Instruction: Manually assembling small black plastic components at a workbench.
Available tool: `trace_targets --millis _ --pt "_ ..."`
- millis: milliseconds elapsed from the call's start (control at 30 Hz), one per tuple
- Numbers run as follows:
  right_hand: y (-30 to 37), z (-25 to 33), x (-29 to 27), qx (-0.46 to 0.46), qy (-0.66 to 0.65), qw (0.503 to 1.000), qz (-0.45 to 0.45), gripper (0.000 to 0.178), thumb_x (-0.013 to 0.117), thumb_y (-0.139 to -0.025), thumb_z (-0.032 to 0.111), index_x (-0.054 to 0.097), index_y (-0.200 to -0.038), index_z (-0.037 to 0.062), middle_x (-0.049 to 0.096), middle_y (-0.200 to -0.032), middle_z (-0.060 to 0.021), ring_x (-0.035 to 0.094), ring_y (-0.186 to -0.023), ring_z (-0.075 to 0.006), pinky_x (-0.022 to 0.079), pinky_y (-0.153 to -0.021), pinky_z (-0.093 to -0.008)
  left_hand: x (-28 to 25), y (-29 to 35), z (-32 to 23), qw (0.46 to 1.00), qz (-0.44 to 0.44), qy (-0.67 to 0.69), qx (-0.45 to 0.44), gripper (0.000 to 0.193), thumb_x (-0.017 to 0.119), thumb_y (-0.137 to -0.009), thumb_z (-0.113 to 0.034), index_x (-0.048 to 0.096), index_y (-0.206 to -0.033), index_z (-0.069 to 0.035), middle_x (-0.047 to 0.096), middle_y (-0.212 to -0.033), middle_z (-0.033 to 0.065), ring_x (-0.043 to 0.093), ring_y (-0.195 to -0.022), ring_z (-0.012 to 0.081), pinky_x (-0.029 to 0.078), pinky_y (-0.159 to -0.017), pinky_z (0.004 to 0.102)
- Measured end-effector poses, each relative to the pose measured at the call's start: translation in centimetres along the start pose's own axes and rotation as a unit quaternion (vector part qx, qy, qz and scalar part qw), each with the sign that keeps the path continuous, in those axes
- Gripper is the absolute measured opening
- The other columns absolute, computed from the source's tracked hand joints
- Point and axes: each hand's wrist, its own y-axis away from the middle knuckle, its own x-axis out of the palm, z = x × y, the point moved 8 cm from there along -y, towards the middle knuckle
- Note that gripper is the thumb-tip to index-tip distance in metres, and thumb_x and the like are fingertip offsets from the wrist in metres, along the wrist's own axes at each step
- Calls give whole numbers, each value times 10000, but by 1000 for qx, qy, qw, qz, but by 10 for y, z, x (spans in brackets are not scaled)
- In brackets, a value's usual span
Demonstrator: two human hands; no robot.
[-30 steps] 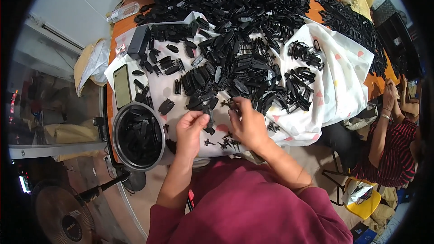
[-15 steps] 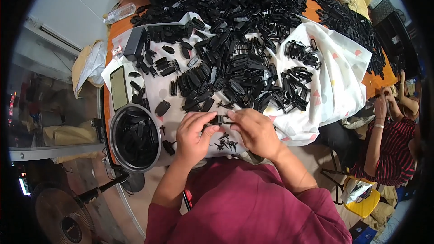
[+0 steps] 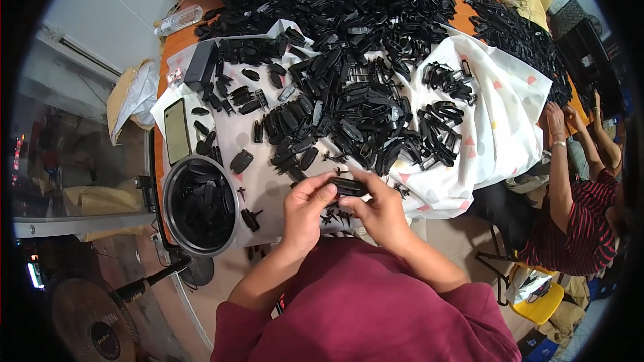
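Observation:
Between my two hands, near the front edge of the table, is a long black plastic part [image 3: 349, 186] with a glossy rounded outline. My left hand [image 3: 306, 213] pinches its left end between thumb and fingers. On the other end, my right hand [image 3: 384, 214] has its thumb below and its fingers above. Small black pronged pieces [image 3: 330, 216] lie just under and behind my hands, partly hidden by them. Beyond spreads a heap of similar black plastic parts [image 3: 349, 104] on a white patterned cloth [image 3: 496, 107].
To the left stands a round bowl [image 3: 235, 218] filled with black parts, near a phone [image 3: 177, 131] and a dark box [image 3: 200, 66]. A larger black heap [image 3: 376, 0] covers the back. A clear bottle [image 3: 178, 20] lies far left. Another person [image 3: 577, 221] works at the right; a fan [image 3: 94, 322] stands lower left.
Both hands have shifted slightly right and down, and the black part now shows more fully between them. At the right, the other person's hands have moved left onto the table edge.

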Motion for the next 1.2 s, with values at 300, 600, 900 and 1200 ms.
trace_targets --millis 300,600,900,1200 --pt "10 -46 15 124 -132 979 95 298 627 -798 33 494 -1060 -14 617 -876 -75 563 -688 -85 470 -584 -217 -12 -4 8 1000 19 7 -7 186 516 -847 -51 551 -1018 12 612 -940 74 558 -844 121 438 -784 258" --pt "-63 -20 -72 12 369 916 -154 243 668 -742 236 615 -832 16 583 -776 -129 578 -667 -305 456 -600 -361 -14 -37 -43 604 -105 -775 157 176 622 -738 -168 597 -873 -60 509 -920 94 583 -733 295 480 -631 390" --pt "-69 -16 -64 -2 190 968 -162 200 621 -770 138 565 -918 16 556 -822 -131 558 -748 -261 443 -661 -328 -15 -36 -44 778 -26 -623 73 216 674 -707 -134 593 -890 -53 620 -833 92 597 -763 281 467 -662 344" --pt "-56 34 -27 -252 247 929 -113 294 563 -780 -5 596 -1057 89 560 -836 -97 555 -774 -251 456 -670 -310 14 -39 -55 867 21 -440 231 279 687 -702 -57 585 -960 -27 616 -874 92 597 -772 196 478 -696 313"
